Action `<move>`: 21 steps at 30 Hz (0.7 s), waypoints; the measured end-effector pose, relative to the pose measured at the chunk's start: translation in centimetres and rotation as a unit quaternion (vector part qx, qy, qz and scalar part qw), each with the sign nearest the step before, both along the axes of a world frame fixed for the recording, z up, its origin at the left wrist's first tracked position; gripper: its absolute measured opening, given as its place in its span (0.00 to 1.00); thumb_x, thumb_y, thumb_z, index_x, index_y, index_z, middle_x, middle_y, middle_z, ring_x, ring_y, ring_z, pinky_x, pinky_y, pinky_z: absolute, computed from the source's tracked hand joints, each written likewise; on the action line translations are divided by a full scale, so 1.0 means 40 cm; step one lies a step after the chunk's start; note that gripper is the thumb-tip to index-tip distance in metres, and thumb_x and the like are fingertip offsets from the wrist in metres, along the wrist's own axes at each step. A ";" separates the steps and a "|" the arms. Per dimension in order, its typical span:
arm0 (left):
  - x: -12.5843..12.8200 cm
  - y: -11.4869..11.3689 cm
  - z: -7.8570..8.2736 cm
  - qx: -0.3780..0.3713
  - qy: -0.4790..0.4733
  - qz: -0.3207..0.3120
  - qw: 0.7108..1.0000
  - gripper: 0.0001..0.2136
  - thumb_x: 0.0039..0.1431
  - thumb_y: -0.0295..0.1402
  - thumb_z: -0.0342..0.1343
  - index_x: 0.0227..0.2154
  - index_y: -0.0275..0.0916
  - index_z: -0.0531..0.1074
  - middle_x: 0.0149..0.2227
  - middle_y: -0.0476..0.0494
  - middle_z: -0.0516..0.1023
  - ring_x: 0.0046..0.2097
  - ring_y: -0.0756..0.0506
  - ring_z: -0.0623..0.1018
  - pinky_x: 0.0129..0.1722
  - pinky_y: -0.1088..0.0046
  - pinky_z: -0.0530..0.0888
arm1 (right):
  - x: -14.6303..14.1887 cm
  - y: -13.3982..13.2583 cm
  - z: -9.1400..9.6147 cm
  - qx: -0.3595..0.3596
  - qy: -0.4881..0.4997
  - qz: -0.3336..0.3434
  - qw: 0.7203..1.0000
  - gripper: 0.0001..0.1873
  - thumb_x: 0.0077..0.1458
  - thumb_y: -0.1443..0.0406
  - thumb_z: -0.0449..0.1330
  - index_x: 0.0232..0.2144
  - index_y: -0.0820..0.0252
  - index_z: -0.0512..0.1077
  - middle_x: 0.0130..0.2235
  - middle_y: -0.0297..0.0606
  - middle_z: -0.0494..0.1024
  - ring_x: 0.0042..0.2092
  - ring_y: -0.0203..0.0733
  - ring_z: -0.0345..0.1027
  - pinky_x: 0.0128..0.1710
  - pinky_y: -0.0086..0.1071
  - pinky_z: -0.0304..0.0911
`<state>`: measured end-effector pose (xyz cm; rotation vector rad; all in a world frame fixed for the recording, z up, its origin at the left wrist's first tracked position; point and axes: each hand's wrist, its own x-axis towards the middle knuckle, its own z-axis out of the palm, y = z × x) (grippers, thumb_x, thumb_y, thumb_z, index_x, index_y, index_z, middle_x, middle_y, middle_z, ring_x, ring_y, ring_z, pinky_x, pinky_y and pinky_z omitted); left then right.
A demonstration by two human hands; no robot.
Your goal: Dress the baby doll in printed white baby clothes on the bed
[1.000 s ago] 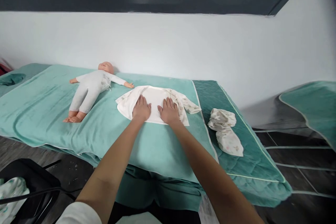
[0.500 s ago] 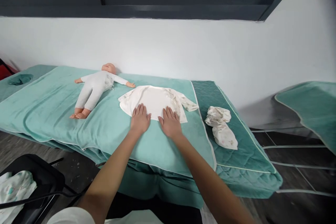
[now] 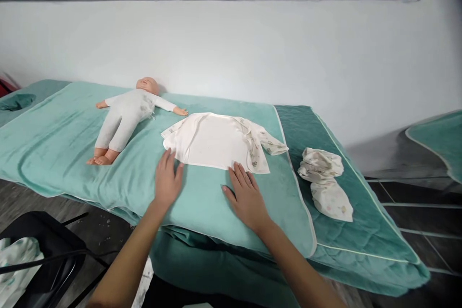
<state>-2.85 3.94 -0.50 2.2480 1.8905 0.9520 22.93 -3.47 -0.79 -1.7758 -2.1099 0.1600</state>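
Observation:
A white baby shirt [image 3: 220, 140] with printed sleeves lies spread open, its pale inner side up, on the light green blanket [image 3: 205, 211]. By its lower left edge is my left hand [image 3: 168, 179], fingers stretched and holding nothing. My right hand [image 3: 246, 196] lies flat and open at the shirt's lower right edge, fingertips at the hem. To the left, a baby doll [image 3: 128, 113] in white clothing rests on its back, one arm reaching toward the shirt.
A bundled printed cloth [image 3: 327, 180] lies on the dark green quilted mattress [image 3: 355, 231] at the right. The white wall [image 3: 231, 48] runs along the far side. A black chair [image 3: 54, 236] holding a printed cloth stands at the lower left.
Both hands have slid off the shirt's middle, apart from each other and toward me, to its lower edge. The camera has tilted down slightly.

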 end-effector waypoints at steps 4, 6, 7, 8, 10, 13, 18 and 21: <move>-0.057 0.134 0.012 -0.013 -0.022 0.062 0.998 0.25 0.69 0.42 0.43 0.62 0.34 0.64 0.62 0.33 0.71 0.63 0.36 0.69 0.65 0.55 0.65 | 0.068 0.029 0.038 -0.033 0.157 0.044 0.986 0.28 0.66 0.55 0.50 0.65 0.57 0.61 0.70 0.43 0.58 0.70 0.46 0.51 0.69 0.47 0.51; -0.069 0.184 0.019 -0.034 0.002 0.070 0.997 0.24 0.68 0.41 0.43 0.62 0.37 0.66 0.60 0.35 0.74 0.62 0.35 0.71 0.63 0.53 0.65 | 0.116 0.062 0.058 0.004 0.218 0.014 0.976 0.26 0.65 0.55 0.51 0.63 0.54 0.63 0.67 0.43 0.63 0.68 0.46 0.57 0.66 0.45 0.56; -0.071 0.201 0.021 -0.040 0.023 0.065 0.997 0.24 0.68 0.41 0.43 0.62 0.38 0.67 0.60 0.36 0.74 0.62 0.35 0.71 0.63 0.52 0.65 | 0.138 0.082 0.067 0.031 0.227 -0.013 0.973 0.25 0.64 0.55 0.51 0.61 0.54 0.64 0.66 0.44 0.65 0.66 0.47 0.59 0.65 0.46 0.58; -0.071 0.212 0.022 -0.042 0.043 0.058 0.996 0.23 0.68 0.41 0.42 0.62 0.39 0.67 0.60 0.36 0.74 0.63 0.36 0.70 0.64 0.53 0.64 | 0.158 0.103 0.074 0.051 0.223 -0.042 0.973 0.25 0.63 0.56 0.52 0.60 0.55 0.65 0.64 0.45 0.68 0.65 0.48 0.62 0.63 0.47 0.60; -0.070 0.220 0.022 -0.042 0.074 0.047 0.995 0.24 0.69 0.41 0.42 0.62 0.39 0.66 0.62 0.36 0.72 0.65 0.37 0.68 0.65 0.54 0.61 | 0.186 0.148 0.083 0.080 0.186 -0.089 0.975 0.24 0.61 0.58 0.53 0.58 0.58 0.66 0.61 0.47 0.70 0.62 0.49 0.64 0.61 0.47 0.62; -0.067 0.215 0.017 -0.043 0.083 0.049 0.994 0.25 0.68 0.40 0.43 0.64 0.38 0.63 0.63 0.36 0.70 0.66 0.38 0.67 0.67 0.55 0.60 | 0.199 0.210 0.089 0.090 0.099 -0.103 0.986 0.24 0.61 0.61 0.53 0.58 0.60 0.65 0.62 0.48 0.68 0.64 0.50 0.59 0.64 0.45 0.58; -0.064 0.207 0.013 -0.051 0.093 0.073 0.992 0.26 0.68 0.41 0.43 0.65 0.37 0.62 0.66 0.35 0.66 0.68 0.36 0.63 0.67 0.53 0.60 | 0.235 0.274 0.079 0.127 0.043 -0.200 0.970 0.21 0.61 0.64 0.51 0.55 0.64 0.68 0.60 0.52 0.68 0.61 0.53 0.61 0.62 0.45 0.57; -0.063 0.207 0.014 -0.054 0.097 0.081 0.990 0.26 0.68 0.41 0.43 0.64 0.38 0.63 0.67 0.36 0.64 0.68 0.35 0.63 0.66 0.53 0.61 | 0.283 0.270 0.056 0.154 0.064 -0.322 0.932 0.22 0.62 0.60 0.52 0.54 0.65 0.68 0.55 0.55 0.69 0.55 0.55 0.65 0.53 0.44 0.62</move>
